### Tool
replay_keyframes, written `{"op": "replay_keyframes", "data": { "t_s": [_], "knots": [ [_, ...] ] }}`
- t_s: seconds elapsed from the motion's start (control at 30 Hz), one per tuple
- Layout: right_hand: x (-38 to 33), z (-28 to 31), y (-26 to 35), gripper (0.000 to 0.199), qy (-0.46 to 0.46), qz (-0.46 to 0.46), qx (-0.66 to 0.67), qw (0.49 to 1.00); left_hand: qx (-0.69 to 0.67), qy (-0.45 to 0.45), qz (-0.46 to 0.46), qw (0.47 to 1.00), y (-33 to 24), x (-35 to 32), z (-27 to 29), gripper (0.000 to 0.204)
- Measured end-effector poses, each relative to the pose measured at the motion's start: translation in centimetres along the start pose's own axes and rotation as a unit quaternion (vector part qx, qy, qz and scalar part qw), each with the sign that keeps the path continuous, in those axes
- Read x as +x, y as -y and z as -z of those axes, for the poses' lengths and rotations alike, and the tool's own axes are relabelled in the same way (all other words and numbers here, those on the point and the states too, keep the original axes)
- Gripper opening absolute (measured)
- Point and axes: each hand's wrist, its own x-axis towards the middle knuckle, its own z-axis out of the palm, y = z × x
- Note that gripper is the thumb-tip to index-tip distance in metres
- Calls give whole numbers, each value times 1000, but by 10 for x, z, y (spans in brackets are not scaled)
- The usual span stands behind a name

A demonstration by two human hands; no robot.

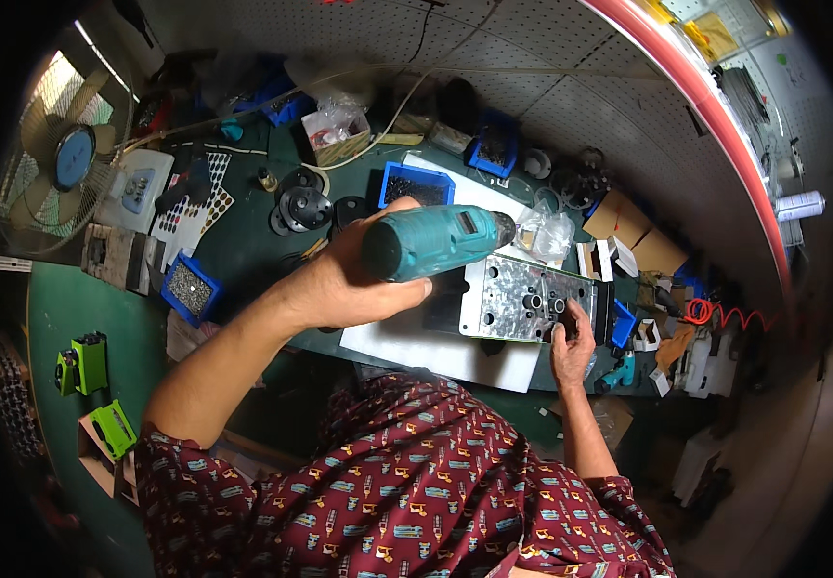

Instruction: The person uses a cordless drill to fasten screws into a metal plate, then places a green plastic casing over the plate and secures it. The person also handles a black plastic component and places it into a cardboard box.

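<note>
Nearest the person, below a patterned dark-red shirt [416, 482], the two forearms reached out over a green workbench [70, 308]. The left hand [354, 275] was clenched around the grip of a teal power drill [436, 241], holding it raised above the bench with its nose pointing toward the right, over the upper left corner of a grey metal block [522, 299]. That block, drilled with several round holes, lay flat on a white sheet [416, 347] near the front edge of the bench. The right hand [571, 347] rested at the block's lower right corner, its fingertips pressed against the edge there; whether they pinched some small part I could not tell. Just beyond the block sat a crumpled clear plastic bag [546, 231] and an open cardboard box [628, 226]. Farther back stood a blue parts bin [415, 183] filled with small dark pieces, and black round parts [303, 207] lay to its left. Off at the far left corner a desk fan [65, 154] stood beside a pale scale-like device [137, 188], and a second blue bin of screws [188, 287] sat closer in on that side.
</note>
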Motion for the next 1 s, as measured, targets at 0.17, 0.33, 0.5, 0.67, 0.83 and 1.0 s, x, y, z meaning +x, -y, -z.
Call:
{"op": "replay_keyframes", "data": {
  "t_s": [0.17,0.33,0.5,0.67,0.83,1.0],
  "knots": [
    [0,4,-1,45,11,-7,7,1000,-21,-11,-2,1000,10,-6,4,53],
    [0,7,-1,42,33,-9,-6,999,19,-66,-54,996,18,-4,0,36],
    [1,14,7,39,58,7,-53,997,-5,-39,-16,999,27,-8,7,45],
    [3,11,20,38,53,-15,-57,997,48,-140,-97,984,63,-31,12,31],
    [0,5,26,36,42,-58,-57,996,132,-168,-54,975,105,-72,15,17],
    [-5,0,24,35,26,-61,-75,995,-75,-204,120,969,119,-88,12,15]
  ]
}}
